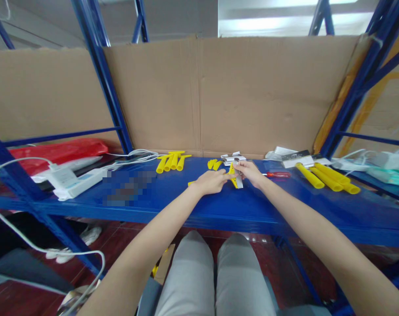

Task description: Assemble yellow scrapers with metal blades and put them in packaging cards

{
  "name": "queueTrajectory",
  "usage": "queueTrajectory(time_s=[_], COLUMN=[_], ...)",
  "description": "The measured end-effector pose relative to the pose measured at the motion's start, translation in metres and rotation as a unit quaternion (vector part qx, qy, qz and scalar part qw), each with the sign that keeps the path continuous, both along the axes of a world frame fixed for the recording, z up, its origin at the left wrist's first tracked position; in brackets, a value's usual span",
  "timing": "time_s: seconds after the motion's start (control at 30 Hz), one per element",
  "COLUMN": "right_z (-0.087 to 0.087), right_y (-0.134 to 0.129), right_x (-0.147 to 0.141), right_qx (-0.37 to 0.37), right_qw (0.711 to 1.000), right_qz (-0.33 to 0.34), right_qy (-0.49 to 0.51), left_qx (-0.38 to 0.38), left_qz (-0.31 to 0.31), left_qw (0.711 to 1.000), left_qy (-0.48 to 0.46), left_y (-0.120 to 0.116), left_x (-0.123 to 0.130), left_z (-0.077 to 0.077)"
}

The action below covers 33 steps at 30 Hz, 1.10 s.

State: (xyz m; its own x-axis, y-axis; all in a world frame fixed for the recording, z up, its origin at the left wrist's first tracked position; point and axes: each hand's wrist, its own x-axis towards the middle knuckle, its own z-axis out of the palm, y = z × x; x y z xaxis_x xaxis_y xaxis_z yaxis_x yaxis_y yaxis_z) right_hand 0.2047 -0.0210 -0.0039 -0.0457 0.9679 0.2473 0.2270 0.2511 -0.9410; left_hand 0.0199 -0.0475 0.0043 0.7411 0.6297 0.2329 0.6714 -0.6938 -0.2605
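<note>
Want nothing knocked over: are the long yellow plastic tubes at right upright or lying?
Lying: the tubes rest on their sides on the blue metal shelf.

On the counter (173, 193), a power strip (83, 182) lies left of the handles (173, 162); a screwdriver (278, 174) lies farther right, just left of the tubes (329, 177). Cardboard (199, 96) stands along the back edge.

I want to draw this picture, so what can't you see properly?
All in the head view:
Part of the yellow piece: the left hand and right hand cover it.
The dark thing on the left: blurry squares hide it.
Words on the black-and-white card: too small.
Whoever wears the white shoes: the shelf and left edge hide most.
</note>
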Motion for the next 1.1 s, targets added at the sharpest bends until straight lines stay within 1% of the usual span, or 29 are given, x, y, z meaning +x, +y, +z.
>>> queueTrajectory(time_s=[0.2,0.43,0.63,0.77,0.9,1.1], right_z=[-0.0012,-0.0014,0.0027,0.0039,0.0039,0.0048], right_y=[0.0018,0.0003,-0.0047,-0.0054,-0.0037,-0.0034], right_x=[-0.0018,-0.0028,-0.0034,-0.0019,-0.0008,-0.0026], right_qx=[0.011,-0.020,-0.038,-0.011,0.007,0.004], right_qw=[0.999,1.000,0.999,1.000,1.000,0.999], right_qz=[-0.009,0.014,-0.012,-0.006,0.001,-0.029], right_qy=[0.031,0.016,0.029,-0.002,-0.013,-0.020], left_qx=[0.010,0.009,0.009,0.005,0.005,-0.004], left_qz=[0.006,0.011,0.016,0.013,0.010,0.029], left_qw=[1.000,1.000,1.000,1.000,1.000,0.999], left_qy=[0.004,0.013,0.003,0.006,-0.003,-0.022], left_y=[-0.0003,0.0008,0.0006,0.0003,-0.0002,0.0030], left_x=[0.0007,0.0006,0.0009,0.0003,0.0006,-0.0020], left_z=[-0.0007,-0.0007,0.0003,0.0009,0.0016,0.0025])
